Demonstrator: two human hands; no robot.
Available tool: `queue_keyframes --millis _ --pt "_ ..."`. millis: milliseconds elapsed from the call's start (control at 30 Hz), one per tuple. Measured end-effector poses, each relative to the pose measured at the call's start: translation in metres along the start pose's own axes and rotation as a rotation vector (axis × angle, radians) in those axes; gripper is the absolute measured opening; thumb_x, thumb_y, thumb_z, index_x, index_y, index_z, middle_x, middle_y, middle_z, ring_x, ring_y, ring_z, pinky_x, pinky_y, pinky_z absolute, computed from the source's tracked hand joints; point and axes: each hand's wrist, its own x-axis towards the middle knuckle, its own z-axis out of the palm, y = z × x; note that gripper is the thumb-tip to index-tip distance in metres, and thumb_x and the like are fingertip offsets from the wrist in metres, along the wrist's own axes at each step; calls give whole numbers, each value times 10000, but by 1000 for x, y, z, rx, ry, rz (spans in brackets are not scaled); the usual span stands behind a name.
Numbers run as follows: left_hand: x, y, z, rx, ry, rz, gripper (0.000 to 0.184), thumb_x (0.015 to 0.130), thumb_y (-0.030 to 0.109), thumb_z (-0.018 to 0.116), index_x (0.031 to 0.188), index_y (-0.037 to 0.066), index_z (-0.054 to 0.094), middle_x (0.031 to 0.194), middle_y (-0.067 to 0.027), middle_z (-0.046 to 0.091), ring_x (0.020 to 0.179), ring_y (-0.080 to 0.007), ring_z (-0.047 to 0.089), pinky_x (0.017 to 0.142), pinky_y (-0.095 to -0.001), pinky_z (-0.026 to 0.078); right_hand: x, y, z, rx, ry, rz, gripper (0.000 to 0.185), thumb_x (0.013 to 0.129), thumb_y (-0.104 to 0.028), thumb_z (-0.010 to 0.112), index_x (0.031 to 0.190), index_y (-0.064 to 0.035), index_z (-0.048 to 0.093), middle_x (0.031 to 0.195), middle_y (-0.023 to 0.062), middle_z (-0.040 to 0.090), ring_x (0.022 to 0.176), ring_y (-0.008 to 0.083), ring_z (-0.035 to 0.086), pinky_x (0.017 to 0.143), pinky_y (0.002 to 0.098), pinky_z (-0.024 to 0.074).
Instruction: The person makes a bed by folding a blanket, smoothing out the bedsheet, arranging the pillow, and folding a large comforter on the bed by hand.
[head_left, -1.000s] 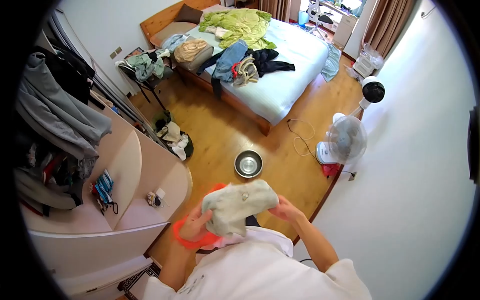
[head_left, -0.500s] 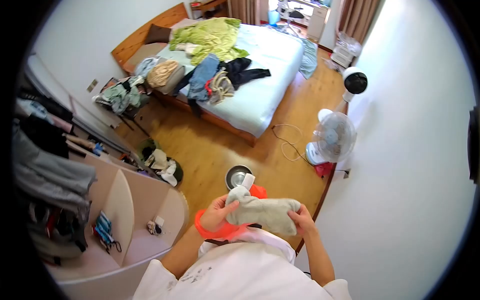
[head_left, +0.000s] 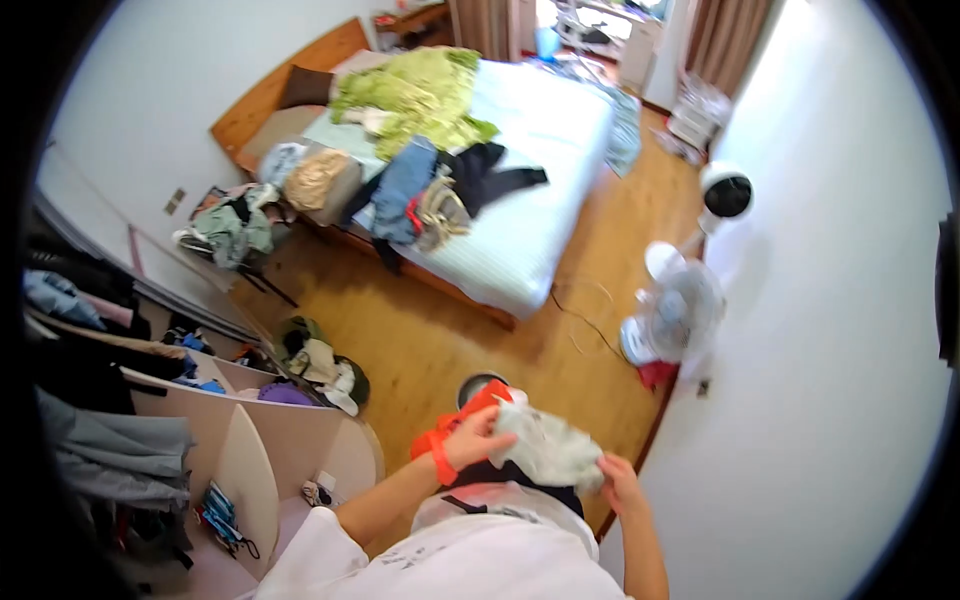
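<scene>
A pale grey-green cloth (head_left: 548, 447), soft and slightly crumpled, stretches between my two hands in front of my waist. My left hand (head_left: 476, 438) is closed at its left end, thumb toward the cloth. At the lower right corner, my right hand (head_left: 620, 482) pinches the edge between thumb and fingers. A red-orange plastic bag (head_left: 432, 440) hangs looped round my left wrist and spreads behind that hand. Beyond the cloth a metal basin (head_left: 470, 384) stands on the floor, mostly covered by the bag. Whether the cloth is a sock or a rag is unclear.
To the left are open shelves (head_left: 300, 440) with hung clothes and a bin (head_left: 352, 388) heaped with clothing. Ahead stands the bed (head_left: 545, 200) with piled garments. By the right wall is a fan (head_left: 680, 312), its cord (head_left: 590, 325) lying on the wooden floor.
The cloth has opened out and tilted, its right end now lower. My left hand moved right, my right hand lower. The bag shifted and now hides more of the basin. The view has turned slightly.
</scene>
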Motion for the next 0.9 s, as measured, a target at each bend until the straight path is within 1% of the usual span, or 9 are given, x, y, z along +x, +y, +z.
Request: queue_keyframes --millis 133,233,367,433,500,600,733,867,900 --pt "39 27 2 -100 -48 -90 439 828 35 611 1223 42 420 1104 -35 557 1002 -120 541 865 -272 442 34 -15 -11 292 -195 -99 342 855 -163 550 1120 52 521 1087 108 588 992 207 565 904 326 426" --pt "69 40 11 -25 -18 -6 511 794 65 658 1229 10 397 1115 -80 562 1025 -155 543 883 -287 442 55 -48 -22 558 -248 -91 353 848 -202 568 1100 42 527 1084 101 587 1000 198 559 880 327 438" --pt "107 74 49 70 -26 16 594 743 56 698 1243 10 381 1163 -87 529 1085 -165 504 927 -300 412 97 -88 -65 23 -205 136 158 854 -149 563 970 -42 550 1028 70 588 959 169 551 806 344 461" --pt "132 82 67 63 -45 36 636 699 55 730 1234 7 390 1172 -88 518 1106 -167 489 941 -306 401 101 -113 -82 168 -208 78 93 852 -113 555 925 -60 533 997 65 589 933 171 554 799 342 461" --pt "164 82 70 329 -54 70 683 681 41 749 1255 33 380 1195 -66 495 1114 -150 477 941 -310 405 106 -148 -94 343 -168 -13 76 833 -60 555 857 -80 486 960 60 583 915 179 559 796 352 461" --pt "210 90 85 396 -64 9 762 607 -20 766 1260 44 379 1163 -61 518 1085 -154 506 927 -321 422 125 -179 -143 349 -96 -288 154 817 -14 550 956 -62 506 988 65 581 925 184 561 785 334 463" --pt "260 106 108 413 48 -60 801 573 -68 750 1277 37 382 1140 -79 543 1016 -160 555 858 -306 470 117 -246 -151 191 46 -313 352 812 48 523 1158 -12 495 989 66 586 950 168 559 814 275 447" --pt "310 123 125 693 15 -53 738 564 -77 740 1237 37 457 1059 -82 575 958 -169 581 815 -302 496 147 -248 -203 -52 28 -365 418 810 35 550 1221 -27 504 1133 68 558 1021 157 538 862 288 442" --pt "324 121 127 862 52 122 572 570 -44 737 1112 39 571 947 -95 599 866 -190 606 752 -294 505 146 -266 -199 -106 42 -493 371 793 44 570 1159 -12 561 1098 47 552 1017 144 521 860 269 431"
